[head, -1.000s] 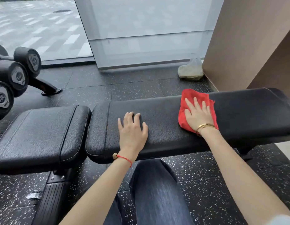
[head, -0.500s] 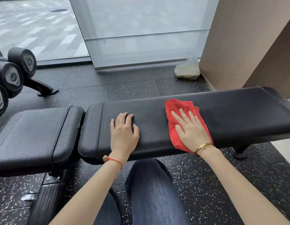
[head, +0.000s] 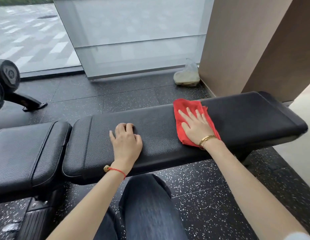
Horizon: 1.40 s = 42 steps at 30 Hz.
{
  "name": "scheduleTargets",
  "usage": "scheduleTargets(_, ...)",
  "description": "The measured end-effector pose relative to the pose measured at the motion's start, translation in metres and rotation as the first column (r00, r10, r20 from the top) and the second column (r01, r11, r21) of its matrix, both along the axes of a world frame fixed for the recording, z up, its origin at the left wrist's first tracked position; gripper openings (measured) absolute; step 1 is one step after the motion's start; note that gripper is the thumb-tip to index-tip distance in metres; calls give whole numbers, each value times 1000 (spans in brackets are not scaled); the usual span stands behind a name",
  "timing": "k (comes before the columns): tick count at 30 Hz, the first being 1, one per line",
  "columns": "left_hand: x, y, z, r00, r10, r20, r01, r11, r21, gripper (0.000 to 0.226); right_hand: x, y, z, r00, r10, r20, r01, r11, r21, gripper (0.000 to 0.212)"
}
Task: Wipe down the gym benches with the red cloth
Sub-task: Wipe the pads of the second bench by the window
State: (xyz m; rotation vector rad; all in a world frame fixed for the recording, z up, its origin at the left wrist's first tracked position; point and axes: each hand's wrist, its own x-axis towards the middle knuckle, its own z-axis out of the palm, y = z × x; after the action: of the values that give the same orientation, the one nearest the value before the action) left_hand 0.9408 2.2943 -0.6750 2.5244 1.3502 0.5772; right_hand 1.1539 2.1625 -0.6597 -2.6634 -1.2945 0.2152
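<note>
Pressing flat on the red cloth (head: 189,108), the right hand (head: 196,126) lay palm-down with its fingers (head: 182,113) spread apart and extended, not clamped around the fabric but pinning it against the pad by weight alone. The cloth sat on the long back pad of the bench (head: 246,116), toward its right half, with its far edge close to the pad's far side and a corner reaching the near edge under the wrist, where a gold bracelet (head: 207,138) showed. The pad's long axis ran left to right across the view, so the unwiped length, as I judged it, stretched away on both sides of the hand; the right end lay just beyond the cloth and the right arm was plainly the nearer one for it. The left hand (head: 126,142) rested on the same pad, well apart from the cloth, knuckles raised and fingertips curled down onto the leather, holding nothing and likely bracing. A red string bracelet (head: 116,170) circled that wrist. The separate seat pad (head: 24,153) lay further left, beyond a narrow gap, with neither hand on it.
</note>
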Motion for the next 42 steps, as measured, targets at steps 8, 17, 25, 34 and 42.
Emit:
scheduleTargets(8,33,-13,-3,983,-174,-56,177,983,52,47,10,-81,-14,998,-34,45,29,995,98,54)
scheduleTargets(17,38,-18,-9,979,-155,-131,164,985,57,47,100,-64,-3,938,-347,23,348,937,-25,55)
scheduleTargets(25,40,-20,-7,983,-125,-132,136,988,79,43,25,2,-2,999,23,31,-23,1000,-7,55)
scheduleTargets(34,36,-17,-9,983,-153,-97,158,986,48,45,47,-77,-9,985,-166,39,164,984,68,53)
scheduleTargets(42,42,-21,-10,985,-134,-107,142,987,77,44,129,-92,-3,886,-462,37,463,887,5,54)
